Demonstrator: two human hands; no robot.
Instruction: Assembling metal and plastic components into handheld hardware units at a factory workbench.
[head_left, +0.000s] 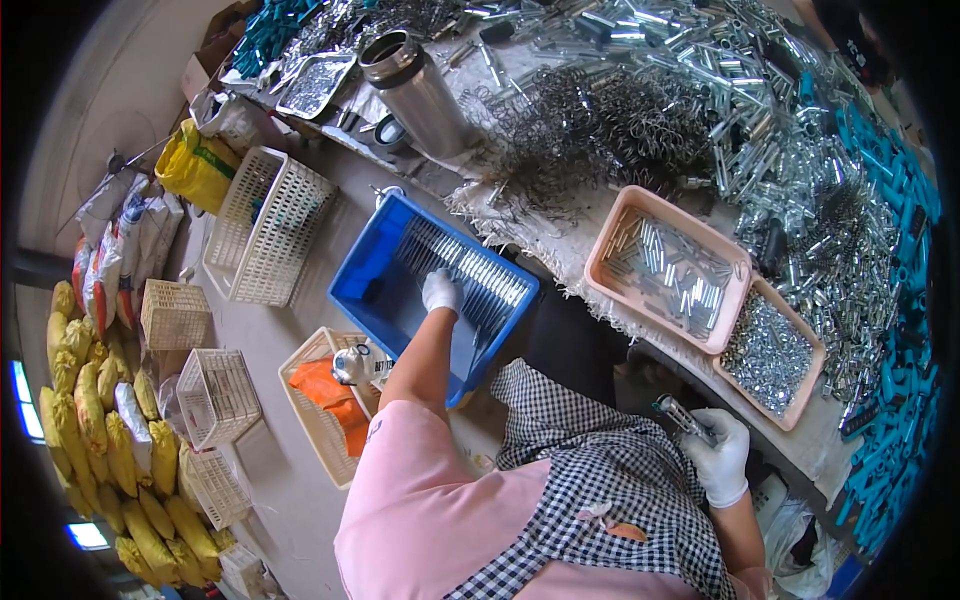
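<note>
My left hand (441, 291), in a white glove, reaches into the blue bin (362, 235) at a row of slim metal rods with shiny tubular ends (487, 275). Its fingers are drawn together and point down among the rods; what they hold, if anything, is hidden. On the right, near my checked apron (590, 470), my gloved right hand (720, 458) is closed around a shiny metal tube (684, 415). The tube's dark end tilts up and to the left. Part of it is covered by the fingers.
On the cloth-covered bench stand a pink tray of metal pins (612, 283), a tray of small metal parts (770, 345), a heap of wire springs (600, 125) and a steel flask (425, 100). Teal parts (890, 440) line the right edge. White baskets (270, 225) and yellow sacks (90, 400) occupy the left.
</note>
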